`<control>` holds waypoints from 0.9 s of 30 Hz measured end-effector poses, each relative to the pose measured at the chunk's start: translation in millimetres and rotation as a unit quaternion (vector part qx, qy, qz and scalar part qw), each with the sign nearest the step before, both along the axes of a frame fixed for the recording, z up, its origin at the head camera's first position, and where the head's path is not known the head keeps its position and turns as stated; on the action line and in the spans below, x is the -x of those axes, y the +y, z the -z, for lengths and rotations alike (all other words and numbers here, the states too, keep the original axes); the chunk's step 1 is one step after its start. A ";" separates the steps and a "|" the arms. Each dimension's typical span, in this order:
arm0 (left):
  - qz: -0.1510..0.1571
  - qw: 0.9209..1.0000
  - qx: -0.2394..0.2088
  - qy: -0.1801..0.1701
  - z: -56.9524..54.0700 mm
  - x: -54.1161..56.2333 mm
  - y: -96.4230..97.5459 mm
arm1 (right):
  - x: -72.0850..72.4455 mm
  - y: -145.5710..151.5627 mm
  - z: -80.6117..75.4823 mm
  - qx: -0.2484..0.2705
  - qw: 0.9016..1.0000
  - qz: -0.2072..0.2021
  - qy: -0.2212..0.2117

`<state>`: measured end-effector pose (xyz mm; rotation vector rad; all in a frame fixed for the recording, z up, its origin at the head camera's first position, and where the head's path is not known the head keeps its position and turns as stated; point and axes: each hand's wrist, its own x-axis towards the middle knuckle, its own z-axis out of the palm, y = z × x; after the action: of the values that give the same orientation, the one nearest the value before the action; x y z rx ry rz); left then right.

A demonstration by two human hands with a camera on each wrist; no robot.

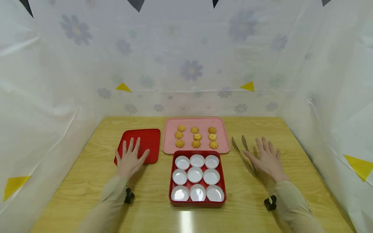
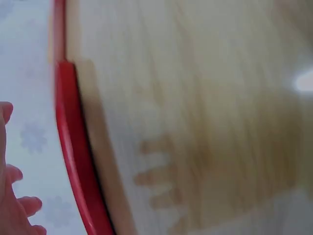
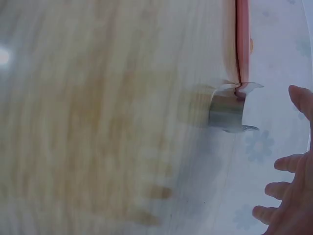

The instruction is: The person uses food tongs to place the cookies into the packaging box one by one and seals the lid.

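My left hand [image 1: 129, 161] hovers with spread fingers at the near side of a red lid-like tray [image 1: 150, 145], holding nothing. On the right, my right hand [image 1: 268, 161] is spread out beside metal tongs [image 1: 243, 158], its thumb over or near one arm of them; touching cannot be told. Between the hands sits a red box [image 1: 198, 204] with several white paper cups [image 1: 195, 174] in rows. Behind it a pink tray [image 1: 169, 142] carries several cookies [image 1: 196, 144]. The left wrist view shows the red tray's edge [image 2: 73, 142]; the right wrist view shows the tongs [image 3: 227, 107].
The wooden table [image 1: 151, 213] meets white flowered sheeting [image 1: 189, 42] at the back and both sides. Yellow triangles [image 1: 123, 87] hang on the sheeting. The box's back edge lies against or very near the pink tray's front edge.
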<state>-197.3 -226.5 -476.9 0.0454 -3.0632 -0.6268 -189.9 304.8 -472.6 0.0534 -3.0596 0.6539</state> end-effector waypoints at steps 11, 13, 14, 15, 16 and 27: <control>0.040 0.989 -0.144 -0.002 -12.2 -14.0 43.3 | -0.3 -7.8 -1.9 0.019 1.000 0.007 -0.024; 0.040 0.986 -0.164 -0.010 -13.8 -17.3 49.9 | -0.7 -8.4 -2.8 0.023 0.999 0.010 -0.032; 0.042 0.984 -0.172 -0.012 -14.5 -18.5 53.3 | -0.7 -8.5 -3.3 0.024 0.999 0.012 -0.036; 0.045 0.982 -0.180 -0.012 -15.1 -19.5 56.6 | -0.8 -8.8 -4.0 0.026 0.999 0.012 -0.038; 0.049 0.981 -0.187 -0.011 -16.0 -20.6 60.2 | -0.8 -9.0 -4.6 0.028 0.999 0.013 -0.040; 0.067 0.956 -0.276 -0.070 -26.6 -31.5 88.7 | 1.6 -13.5 -2.4 0.036 0.998 -0.007 -0.045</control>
<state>-165.9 -137.9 -450.3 -0.1172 -2.9228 -1.5261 -191.4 291.3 -470.2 0.0463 -3.1205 0.7881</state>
